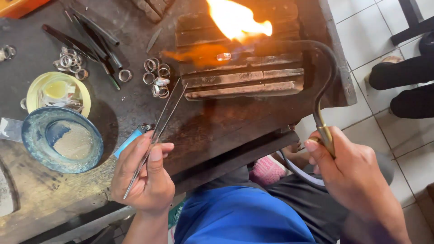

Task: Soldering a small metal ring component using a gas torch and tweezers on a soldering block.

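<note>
Dark tabletop carries a grooved block near its right edge. Right hand clamps a torch; flame washes a ring on the block. Left hand pinches tweezers, tips below-left of the block beside loose rings.

Orange-yellow flame, blue-rimmed bowl, yellow dish, brass torch.

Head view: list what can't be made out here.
- Torch nozzle: lost in the flame glare.
- Piece on the charred block: too small and glowing to identify.
- Tweezers lower end: covered by the left hand.
- Orange thing: cut off by the top edge.
</note>
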